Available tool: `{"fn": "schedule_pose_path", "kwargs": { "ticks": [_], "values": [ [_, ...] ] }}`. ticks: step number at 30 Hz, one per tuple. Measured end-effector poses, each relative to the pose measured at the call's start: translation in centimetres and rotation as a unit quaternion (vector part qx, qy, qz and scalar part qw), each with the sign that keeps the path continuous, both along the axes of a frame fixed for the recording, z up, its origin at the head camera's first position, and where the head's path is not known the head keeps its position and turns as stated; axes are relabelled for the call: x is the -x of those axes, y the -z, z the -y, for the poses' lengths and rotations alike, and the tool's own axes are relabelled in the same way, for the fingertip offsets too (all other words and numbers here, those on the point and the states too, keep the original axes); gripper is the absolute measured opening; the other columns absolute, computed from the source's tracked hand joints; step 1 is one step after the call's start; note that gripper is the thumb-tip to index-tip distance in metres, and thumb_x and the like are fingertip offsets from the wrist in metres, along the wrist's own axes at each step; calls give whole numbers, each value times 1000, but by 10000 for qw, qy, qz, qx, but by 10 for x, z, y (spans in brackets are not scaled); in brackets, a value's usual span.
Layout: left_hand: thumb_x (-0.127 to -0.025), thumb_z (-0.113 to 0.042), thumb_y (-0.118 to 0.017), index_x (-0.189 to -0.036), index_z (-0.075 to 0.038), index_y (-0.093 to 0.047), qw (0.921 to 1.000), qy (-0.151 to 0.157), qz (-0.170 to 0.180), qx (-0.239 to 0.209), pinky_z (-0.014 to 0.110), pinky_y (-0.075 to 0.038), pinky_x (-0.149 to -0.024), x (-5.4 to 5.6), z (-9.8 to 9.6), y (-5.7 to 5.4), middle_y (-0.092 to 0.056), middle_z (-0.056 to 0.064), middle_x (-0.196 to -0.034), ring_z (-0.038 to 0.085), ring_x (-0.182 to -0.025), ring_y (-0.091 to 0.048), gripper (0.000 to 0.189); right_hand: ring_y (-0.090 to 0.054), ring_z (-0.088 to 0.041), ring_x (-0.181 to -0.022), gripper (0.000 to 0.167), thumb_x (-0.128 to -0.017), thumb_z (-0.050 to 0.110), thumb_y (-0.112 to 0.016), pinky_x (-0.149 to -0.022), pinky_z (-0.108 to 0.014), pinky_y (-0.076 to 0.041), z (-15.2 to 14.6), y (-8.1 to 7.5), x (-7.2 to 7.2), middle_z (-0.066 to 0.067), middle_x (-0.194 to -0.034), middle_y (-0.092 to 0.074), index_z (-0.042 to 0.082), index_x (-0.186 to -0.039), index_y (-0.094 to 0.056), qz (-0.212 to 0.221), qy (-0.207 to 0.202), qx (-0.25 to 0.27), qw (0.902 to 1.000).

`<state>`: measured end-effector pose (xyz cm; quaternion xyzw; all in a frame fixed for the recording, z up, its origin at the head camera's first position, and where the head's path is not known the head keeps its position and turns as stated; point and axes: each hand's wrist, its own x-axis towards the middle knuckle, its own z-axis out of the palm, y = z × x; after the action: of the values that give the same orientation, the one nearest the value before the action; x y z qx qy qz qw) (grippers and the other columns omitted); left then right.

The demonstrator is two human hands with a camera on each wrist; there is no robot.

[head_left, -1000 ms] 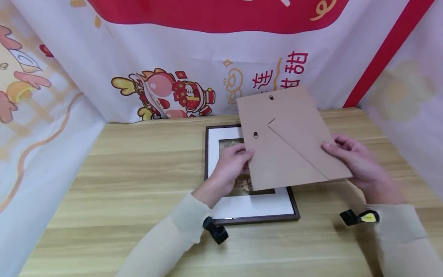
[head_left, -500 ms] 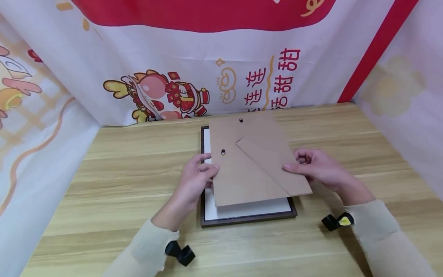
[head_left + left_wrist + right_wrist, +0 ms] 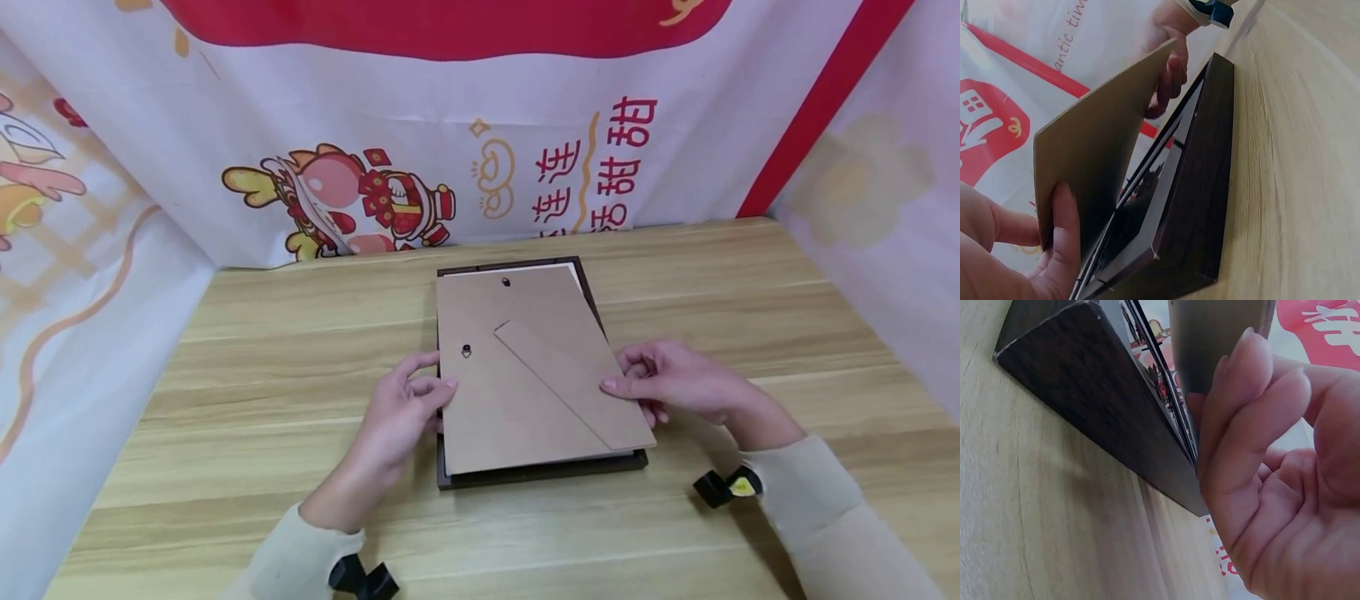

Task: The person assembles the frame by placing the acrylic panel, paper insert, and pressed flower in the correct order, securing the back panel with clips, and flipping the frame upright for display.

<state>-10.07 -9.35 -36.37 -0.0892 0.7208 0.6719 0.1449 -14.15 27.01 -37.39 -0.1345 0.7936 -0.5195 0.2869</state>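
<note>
A brown backing board (image 3: 525, 392) is held tilted just above a dark picture frame (image 3: 540, 476), which lies face down on the table. Two small hanging hooks and a stand flap show on the board's upper side. My left hand (image 3: 401, 408) pinches its left edge between thumb and fingers, and my right hand (image 3: 675, 379) pinches the right edge. In the left wrist view a gap separates the board (image 3: 1097, 137) from the frame (image 3: 1204, 162) along the near side. Most of the frame's inside is hidden beneath the board in the head view.
A wood-grain table (image 3: 285, 358) extends around the frame. Behind it hangs a white and red printed cloth (image 3: 337, 100), with further cloth at both sides. Black wrist bands (image 3: 363, 577) sit at the sleeve cuffs.
Both hands have brought the board left and down from the frame's right side until it covers nearly all of the frame. The frame has stayed in place.
</note>
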Motion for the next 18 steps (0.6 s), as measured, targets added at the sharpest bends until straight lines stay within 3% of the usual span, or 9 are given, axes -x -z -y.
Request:
{"fn": "schedule_pose_path", "kwargs": {
  "ticks": [11, 18],
  "values": [
    [-102, -9, -71, -159, -12, -49, 9992, 1, 148, 382, 30, -60, -79, 16, -1, 12, -76, 4, -102, 16, -85, -64, 60, -56, -18, -49, 42, -104, 37, -72, -47, -27, -46, 1, 2, 3, -4, -60, -58, 4, -88, -52, 50, 258, -441, 9987],
    [-99, -5, -73, -158, -6, -51, 9968, 152, 87, 781, 25, -60, -66, 24, 1, 11, -67, 6, -106, 15, -76, -61, 62, -54, -20, -54, 45, -101, 49, -74, -50, -30, -49, 6, 6, 2, 2, -65, -49, 11, -87, -54, -617, 255, -1346, 9886]
  ]
}}
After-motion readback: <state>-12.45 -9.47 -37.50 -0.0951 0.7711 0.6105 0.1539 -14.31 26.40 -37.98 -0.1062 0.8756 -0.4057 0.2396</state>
